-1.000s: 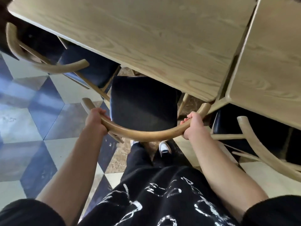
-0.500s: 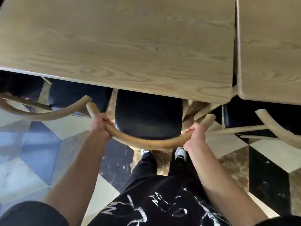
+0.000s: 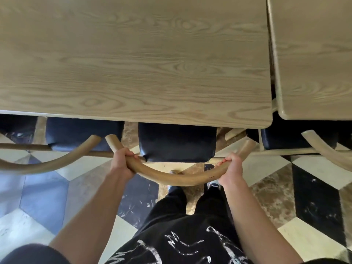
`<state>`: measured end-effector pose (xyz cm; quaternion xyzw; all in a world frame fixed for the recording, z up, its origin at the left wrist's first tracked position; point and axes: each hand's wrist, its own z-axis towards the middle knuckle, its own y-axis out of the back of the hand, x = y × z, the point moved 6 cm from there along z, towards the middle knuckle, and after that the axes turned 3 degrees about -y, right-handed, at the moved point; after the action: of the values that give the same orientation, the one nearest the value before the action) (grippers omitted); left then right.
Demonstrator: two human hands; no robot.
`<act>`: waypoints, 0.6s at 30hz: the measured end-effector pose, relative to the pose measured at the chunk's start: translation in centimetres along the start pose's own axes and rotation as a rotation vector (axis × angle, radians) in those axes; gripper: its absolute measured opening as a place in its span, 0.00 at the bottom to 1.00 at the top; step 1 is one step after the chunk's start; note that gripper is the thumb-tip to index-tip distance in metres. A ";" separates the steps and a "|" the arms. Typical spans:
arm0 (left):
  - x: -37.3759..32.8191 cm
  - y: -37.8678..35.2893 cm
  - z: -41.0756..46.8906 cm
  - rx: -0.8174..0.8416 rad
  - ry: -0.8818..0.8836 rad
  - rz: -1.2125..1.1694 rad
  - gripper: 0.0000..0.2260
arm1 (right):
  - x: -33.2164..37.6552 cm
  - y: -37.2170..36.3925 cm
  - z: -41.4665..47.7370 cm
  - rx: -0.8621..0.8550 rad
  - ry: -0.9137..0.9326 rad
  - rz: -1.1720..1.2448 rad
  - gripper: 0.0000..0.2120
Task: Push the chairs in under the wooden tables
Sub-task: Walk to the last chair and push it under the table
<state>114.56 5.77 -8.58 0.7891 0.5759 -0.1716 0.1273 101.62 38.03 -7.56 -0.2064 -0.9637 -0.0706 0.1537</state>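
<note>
A chair with a curved pale-wood backrest [image 3: 179, 178] and a black seat [image 3: 177, 142] stands in front of me, the front part of its seat hidden under the wooden table [image 3: 133, 60]. My left hand [image 3: 122, 161] grips the left end of the backrest. My right hand [image 3: 231, 169] grips its right end. A second wooden table [image 3: 314, 54] stands at the right, separated from the first by a narrow gap.
Another chair [image 3: 57, 159] with a black seat sits to the left, its backrest end close to my chair's. A third chair [image 3: 323, 147] stands under the right table. The floor [image 3: 314, 202] has black, white, blue and brown tiles. My legs are directly behind the chair.
The chair has slid forward under the table, so less of its black seat shows. The view has turned to face the table edge squarely. Both hands keep their grip.
</note>
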 end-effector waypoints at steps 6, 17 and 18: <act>-0.7 -1.0 1.5 0.012 0.030 0.013 0.09 | 0.5 -0.6 0.8 -0.068 -0.003 -0.020 0.04; 1.0 0.0 1.1 -0.025 0.000 0.025 0.20 | 0.3 0.9 1.7 -0.188 0.021 -0.114 0.06; 1.0 0.0 1.2 -0.032 0.005 0.039 0.18 | 0.5 0.9 1.6 -0.198 0.031 -0.135 0.06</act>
<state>114.68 6.15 -10.05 0.7985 0.5633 -0.1580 0.1417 101.15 39.35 -8.80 -0.1541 -0.9613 -0.1788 0.1421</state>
